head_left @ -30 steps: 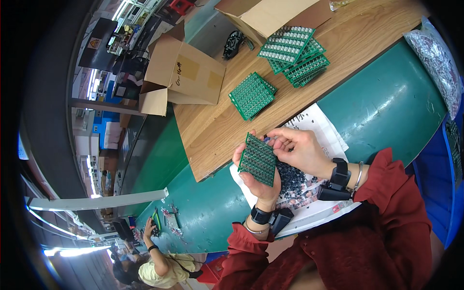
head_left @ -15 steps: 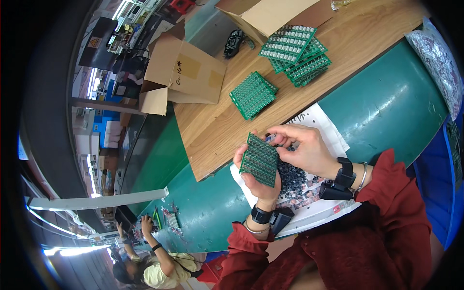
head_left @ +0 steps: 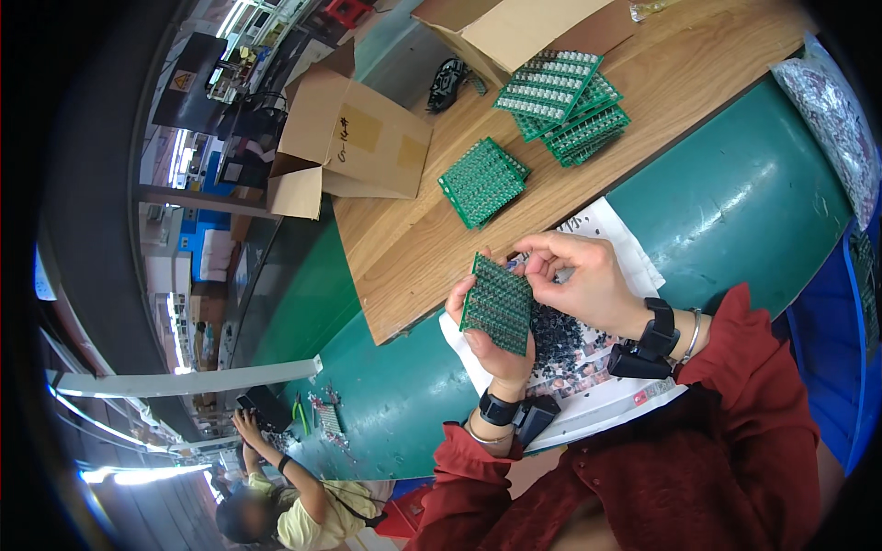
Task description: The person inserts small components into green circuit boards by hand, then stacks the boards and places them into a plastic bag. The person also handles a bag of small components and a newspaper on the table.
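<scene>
Head view: left hand point(head_left: 487, 335) is gripping a green board point(head_left: 497, 304), fingers curled behind it and thumb wrapping its lower edge, so it is closed on the board. Board is standing tilted up off the white sheet point(head_left: 634, 262), face turned toward the right hand, long axis running from upper left to lower right, roughly along the bench edge. Right hand point(head_left: 583, 285) is sitting just right of the board, touching or nearly touching its upper right corner, thumb and forefinger pinching together at that corner; whether a small part is between them, cannot tell, too small. Other fingers are loosely curled. So the board lies directly left of the right hand, and the right hand is the nearer free one.

Under both hands a pile of small dark parts point(head_left: 560, 335) is lying on the white sheet, which is resting on the green bench point(head_left: 735, 202) near its front edge. Wooden top point(head_left: 441, 239) is carrying more boards beyond the hands: one stack point(head_left: 484, 181) mid-surface, a bigger fanned stack point(head_left: 562, 103) toward the far right corner. Open cardboard box point(head_left: 354, 142) is sitting at the wooden top's far left edge. Further left and low, another person point(head_left: 276, 500) is working at the same green bench, well apart.
</scene>
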`<action>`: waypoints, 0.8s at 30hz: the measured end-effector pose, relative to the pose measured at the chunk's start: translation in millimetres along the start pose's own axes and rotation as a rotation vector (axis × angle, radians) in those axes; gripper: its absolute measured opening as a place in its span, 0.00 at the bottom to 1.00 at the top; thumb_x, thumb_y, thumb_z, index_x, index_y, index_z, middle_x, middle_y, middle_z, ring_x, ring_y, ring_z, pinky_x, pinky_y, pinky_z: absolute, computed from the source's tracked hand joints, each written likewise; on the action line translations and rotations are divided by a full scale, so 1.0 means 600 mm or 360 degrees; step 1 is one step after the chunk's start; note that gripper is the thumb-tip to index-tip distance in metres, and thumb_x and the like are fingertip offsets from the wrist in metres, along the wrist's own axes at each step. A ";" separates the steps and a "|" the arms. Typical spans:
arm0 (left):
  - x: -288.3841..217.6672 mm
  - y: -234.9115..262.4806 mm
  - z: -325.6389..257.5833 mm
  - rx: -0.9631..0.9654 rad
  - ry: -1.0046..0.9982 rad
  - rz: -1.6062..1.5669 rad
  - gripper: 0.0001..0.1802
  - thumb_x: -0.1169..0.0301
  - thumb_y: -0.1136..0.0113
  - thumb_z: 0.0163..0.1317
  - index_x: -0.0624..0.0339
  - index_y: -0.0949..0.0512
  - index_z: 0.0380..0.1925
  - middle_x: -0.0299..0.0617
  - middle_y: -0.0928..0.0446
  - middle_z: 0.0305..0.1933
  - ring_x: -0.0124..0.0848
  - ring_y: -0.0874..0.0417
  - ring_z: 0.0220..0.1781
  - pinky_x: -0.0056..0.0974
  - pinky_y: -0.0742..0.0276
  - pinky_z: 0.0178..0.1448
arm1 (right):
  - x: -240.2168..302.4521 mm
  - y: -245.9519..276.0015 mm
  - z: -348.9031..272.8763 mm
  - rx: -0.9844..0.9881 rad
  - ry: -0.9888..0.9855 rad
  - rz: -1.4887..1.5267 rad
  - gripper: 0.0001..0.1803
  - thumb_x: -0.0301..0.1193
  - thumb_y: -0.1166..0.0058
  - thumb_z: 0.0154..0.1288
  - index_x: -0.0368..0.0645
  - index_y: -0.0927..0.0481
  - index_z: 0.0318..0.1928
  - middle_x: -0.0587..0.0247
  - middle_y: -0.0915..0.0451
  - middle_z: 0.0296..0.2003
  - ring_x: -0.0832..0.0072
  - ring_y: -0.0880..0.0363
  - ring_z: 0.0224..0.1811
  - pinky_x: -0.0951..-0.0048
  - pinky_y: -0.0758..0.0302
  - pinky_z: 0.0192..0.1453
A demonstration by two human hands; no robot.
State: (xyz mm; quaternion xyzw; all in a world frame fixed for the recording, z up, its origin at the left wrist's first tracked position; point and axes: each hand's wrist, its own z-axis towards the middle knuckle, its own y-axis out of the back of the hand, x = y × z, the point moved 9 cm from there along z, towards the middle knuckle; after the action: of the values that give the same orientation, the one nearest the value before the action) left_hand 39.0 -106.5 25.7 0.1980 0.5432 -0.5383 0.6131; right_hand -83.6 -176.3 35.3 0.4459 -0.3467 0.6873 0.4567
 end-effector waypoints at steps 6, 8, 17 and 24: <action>0.005 -0.012 -0.008 0.0138 -0.0020 0.0046 0.37 0.40 0.50 0.59 0.56 0.40 0.56 0.61 0.41 0.65 0.51 0.36 0.65 0.53 0.42 0.69 | -0.006 -0.002 0.003 -0.0040 -0.0049 0.0197 0.22 0.16 0.45 0.53 0.37 0.24 0.52 0.60 0.18 0.31 0.79 0.18 0.29 0.79 0.21 0.34; 0.001 -0.016 -0.009 0.0166 -0.0081 0.0118 0.37 0.40 0.49 0.59 0.57 0.40 0.56 0.60 0.41 0.65 0.50 0.38 0.67 0.52 0.44 0.70 | -0.001 -0.001 0.003 -0.0048 -0.0042 0.0173 0.23 0.16 0.46 0.53 0.37 0.24 0.52 0.60 0.18 0.31 0.78 0.19 0.29 0.79 0.21 0.34; 0.004 -0.018 -0.012 0.0238 -0.0071 0.0216 0.37 0.39 0.48 0.58 0.56 0.40 0.55 0.57 0.42 0.66 0.47 0.37 0.66 0.51 0.44 0.69 | 0.013 0.003 0.008 -0.0039 0.0088 0.0021 0.22 0.16 0.45 0.52 0.40 0.23 0.51 0.62 0.21 0.27 0.78 0.20 0.26 0.78 0.22 0.30; 0.001 -0.021 -0.012 0.0230 -0.0064 0.0181 0.37 0.39 0.50 0.59 0.57 0.41 0.55 0.57 0.41 0.65 0.47 0.36 0.64 0.51 0.42 0.68 | 0.013 0.006 0.008 0.0003 0.0101 -0.0033 0.18 0.16 0.44 0.51 0.38 0.21 0.46 0.62 0.20 0.28 0.79 0.19 0.27 0.79 0.21 0.31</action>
State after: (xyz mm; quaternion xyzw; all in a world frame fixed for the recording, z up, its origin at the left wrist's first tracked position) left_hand 24.6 -105.3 27.0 0.2614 0.4785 -0.5444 0.6374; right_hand -86.7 -179.5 43.9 0.4278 -0.3267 0.6967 0.4742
